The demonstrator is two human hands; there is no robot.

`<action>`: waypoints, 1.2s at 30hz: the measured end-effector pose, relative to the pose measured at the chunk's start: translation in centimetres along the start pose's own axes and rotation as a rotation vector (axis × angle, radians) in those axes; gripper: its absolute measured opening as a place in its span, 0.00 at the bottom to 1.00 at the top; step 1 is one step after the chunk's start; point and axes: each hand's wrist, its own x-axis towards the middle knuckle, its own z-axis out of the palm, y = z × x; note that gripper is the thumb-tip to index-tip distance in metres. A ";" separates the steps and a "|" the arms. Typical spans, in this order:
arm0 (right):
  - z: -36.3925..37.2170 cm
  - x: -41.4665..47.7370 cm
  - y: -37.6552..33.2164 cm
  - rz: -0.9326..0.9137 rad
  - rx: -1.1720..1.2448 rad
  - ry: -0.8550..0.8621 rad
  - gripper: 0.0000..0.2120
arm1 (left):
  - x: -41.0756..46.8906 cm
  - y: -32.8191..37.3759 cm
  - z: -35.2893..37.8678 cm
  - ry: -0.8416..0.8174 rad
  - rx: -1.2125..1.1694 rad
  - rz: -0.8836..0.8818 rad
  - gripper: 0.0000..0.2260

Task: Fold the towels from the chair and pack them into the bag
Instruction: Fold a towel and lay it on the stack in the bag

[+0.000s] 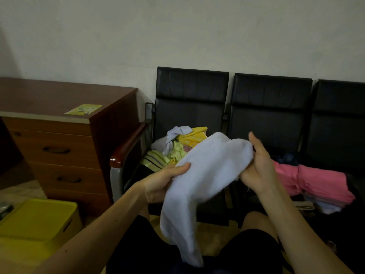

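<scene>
A white towel (199,180) hangs between my hands over my lap, its lower end drooping toward my knees. My left hand (164,182) grips its left edge with the thumb on top. My right hand (258,169) holds the towel's right end, fingers behind the cloth and thumb pointing up. Behind the towel, a heap of loose towels (177,145), white, yellow and striped, lies on the left seat of a black row of chairs (191,99). Pink folded towels (316,182) lie on the middle seat, on what may be a dark bag (288,158).
A brown wooden desk with drawers (59,139) stands at the left, a yellow leaflet (84,109) on its top. A yellow plastic box (37,220) sits on the floor at the lower left. The chair's wooden armrest (128,145) is beside the towel heap.
</scene>
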 end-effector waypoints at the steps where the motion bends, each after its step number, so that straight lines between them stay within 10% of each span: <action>1: -0.5 -0.1 0.9 0.023 0.015 -0.019 0.35 | 0.2 0.4 0.3 0.021 -0.021 0.044 0.27; 3: -1.8 -0.5 3.9 0.125 0.008 -0.094 0.44 | 0.5 1.4 1.2 0.115 -0.042 0.113 0.22; 7: -2.3 -2.4 9.2 0.319 -0.156 -0.234 0.32 | 1.4 2.2 2.2 0.269 0.066 0.135 0.21; 19: 0.1 -1.7 2.8 -0.129 -0.485 0.124 0.09 | -0.1 3.2 0.6 0.319 0.191 0.100 0.12; 36: -0.3 0.2 -0.6 -0.171 -0.943 -0.182 0.25 | 0.6 3.7 -0.6 0.217 0.513 0.269 0.31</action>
